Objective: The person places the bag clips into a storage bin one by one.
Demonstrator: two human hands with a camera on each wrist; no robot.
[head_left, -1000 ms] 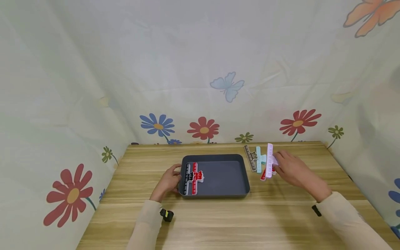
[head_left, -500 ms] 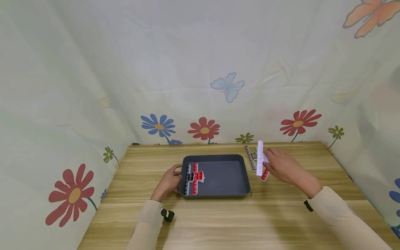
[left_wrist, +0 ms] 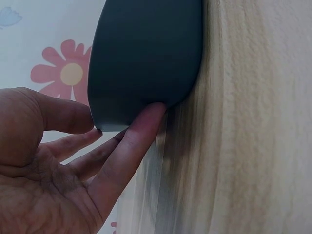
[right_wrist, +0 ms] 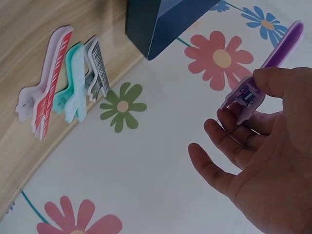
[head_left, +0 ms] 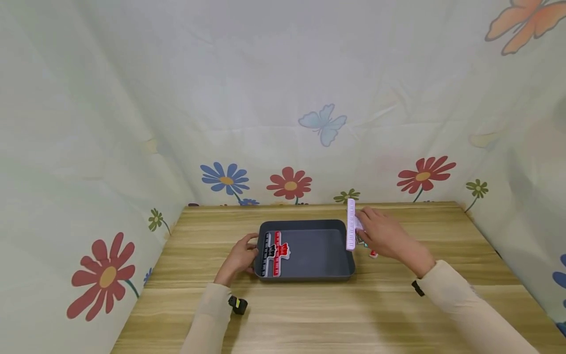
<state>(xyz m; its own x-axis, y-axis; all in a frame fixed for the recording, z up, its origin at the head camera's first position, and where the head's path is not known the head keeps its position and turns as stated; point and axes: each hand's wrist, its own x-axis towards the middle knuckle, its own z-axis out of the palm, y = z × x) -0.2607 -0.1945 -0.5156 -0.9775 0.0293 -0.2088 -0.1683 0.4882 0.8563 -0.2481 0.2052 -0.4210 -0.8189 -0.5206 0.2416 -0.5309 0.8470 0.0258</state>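
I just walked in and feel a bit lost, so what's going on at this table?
A person's right hand pinches a purple piano-key clip, held up by the right end of a dark gray tray. The left hand holds the tray's left end. Inside the tray, at that end, a black clip and a red clip lie side by side. The right wrist view shows three more clips on the wooden table: one red, one teal, one dark.

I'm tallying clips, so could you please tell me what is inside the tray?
The tray holds a black clip and a red clip, side by side at its left end. What they cover, and the bit behind the purple clip, cannot be seen.
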